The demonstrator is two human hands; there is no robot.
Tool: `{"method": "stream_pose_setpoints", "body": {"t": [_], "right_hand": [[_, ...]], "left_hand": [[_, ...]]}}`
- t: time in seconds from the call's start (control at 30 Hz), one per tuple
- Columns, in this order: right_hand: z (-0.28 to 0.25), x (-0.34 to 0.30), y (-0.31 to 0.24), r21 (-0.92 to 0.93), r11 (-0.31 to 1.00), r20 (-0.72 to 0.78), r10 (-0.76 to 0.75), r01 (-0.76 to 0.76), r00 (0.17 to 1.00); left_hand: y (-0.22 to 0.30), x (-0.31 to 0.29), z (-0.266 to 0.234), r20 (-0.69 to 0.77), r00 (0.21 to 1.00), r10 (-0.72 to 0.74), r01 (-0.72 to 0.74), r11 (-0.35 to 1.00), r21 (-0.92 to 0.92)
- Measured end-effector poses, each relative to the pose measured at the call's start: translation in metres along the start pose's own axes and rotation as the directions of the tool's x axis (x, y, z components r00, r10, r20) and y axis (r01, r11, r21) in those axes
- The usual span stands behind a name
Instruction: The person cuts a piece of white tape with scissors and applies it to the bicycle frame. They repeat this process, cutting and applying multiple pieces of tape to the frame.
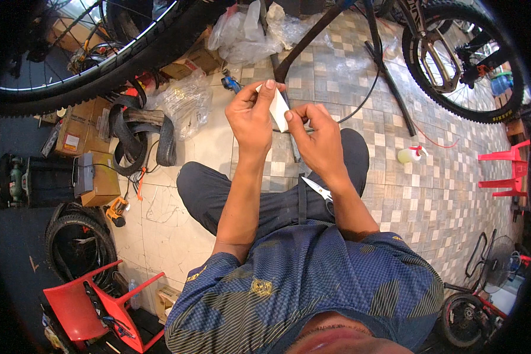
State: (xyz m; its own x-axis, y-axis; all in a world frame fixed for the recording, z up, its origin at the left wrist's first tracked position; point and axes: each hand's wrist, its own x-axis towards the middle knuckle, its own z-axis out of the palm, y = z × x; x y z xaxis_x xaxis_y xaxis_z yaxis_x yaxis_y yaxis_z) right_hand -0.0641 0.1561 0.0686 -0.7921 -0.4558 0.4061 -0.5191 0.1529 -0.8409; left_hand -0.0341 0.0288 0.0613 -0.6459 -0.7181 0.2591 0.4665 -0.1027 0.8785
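Note:
Between my two hands is a small white piece, flat and pointed, perhaps folded paper or sheet (279, 111). My left hand (249, 120) pinches its upper edge between thumb and fingers. Its lower right edge is held by my right hand (320, 140), thumb against curled fingers. Just beyond my hands, a dark bicycle frame tube (304, 50) slants down toward the floor. Scissors (317, 188) with pale blades lie on my lap, beside my right forearm; their handles are partly hidden.
Old black tires (137, 138) and cardboard boxes (82, 127) lie on the left, under a large bicycle wheel (159, 50). A squeeze bottle with a red cap (409, 154) stands on the tiled floor to the right. Red plastic chairs (507, 170) are at the right edge.

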Motion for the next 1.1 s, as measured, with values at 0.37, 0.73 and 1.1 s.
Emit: {"method": "stream_pose_setpoints", "body": {"t": [0.37,0.73,1.1], "right_hand": [[-0.018,-0.007,0.011,0.120,0.992,-0.051,0.042,-0.036,0.998],[-0.003,-0.003,0.024,-0.322,0.929,-0.124,-0.232,0.182,0.965],[-0.088,-0.154,0.098,-0.550,0.821,0.502,0.471,-0.153,0.725]], "left_hand": [[0.002,0.026,-0.023,0.095,0.980,-0.174,0.189,0.964,-0.185],[-0.024,-0.019,-0.015,0.202,0.950,-0.236,0.267,0.954,-0.137],[-0.028,-0.001,-0.047,0.211,0.899,-0.385,0.419,0.896,-0.149]]}}
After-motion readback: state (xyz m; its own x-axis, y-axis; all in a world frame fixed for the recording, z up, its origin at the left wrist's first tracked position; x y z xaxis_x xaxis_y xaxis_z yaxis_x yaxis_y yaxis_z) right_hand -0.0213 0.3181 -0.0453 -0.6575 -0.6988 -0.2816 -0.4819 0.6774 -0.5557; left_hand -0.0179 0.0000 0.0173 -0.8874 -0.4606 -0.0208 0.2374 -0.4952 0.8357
